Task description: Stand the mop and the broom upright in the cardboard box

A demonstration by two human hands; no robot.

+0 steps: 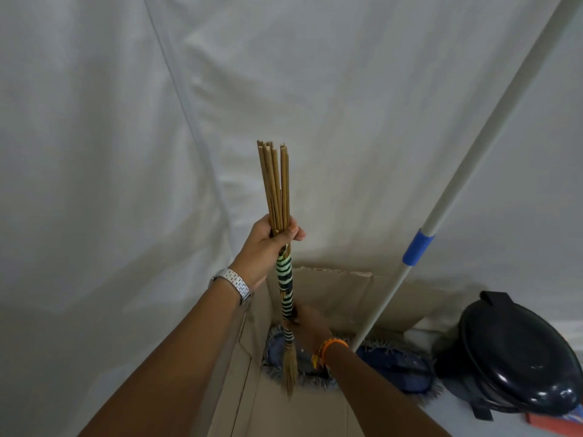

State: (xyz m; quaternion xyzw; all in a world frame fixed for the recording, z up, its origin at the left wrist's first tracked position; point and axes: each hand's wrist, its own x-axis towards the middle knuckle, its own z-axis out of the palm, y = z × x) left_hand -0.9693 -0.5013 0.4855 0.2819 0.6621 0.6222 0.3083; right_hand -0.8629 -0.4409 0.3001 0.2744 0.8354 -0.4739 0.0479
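Both forearms reach forward from the bottom edge, the left one with a metal watch (234, 284), the right one with an orange bracelet (331, 347). Higher up, the left hand (268, 244) has its fingers (291, 230) wrapped closed around the stick end of the broom (285, 279), while the right hand (310, 328) is closed lower down on the green-and-black wound part. The broom hangs close to vertical, bristles down, its tip just above or just inside the cardboard box (277, 405); I cannot tell whether it touches the bottom. The mop (467, 171) already stands in the box, its blue fringed head down inside and its pale handle leaning up to the right against the white sheet (110, 137). So the step in hand looks like the second one, seating the broom. The next move, I judge, calls for lowering it until the bristles rest, then leaning it on a box wall so it does not topple when released. Counted: one broom, one mop, one box, two hands, and one dark lidded bin (517, 354) beside the box.
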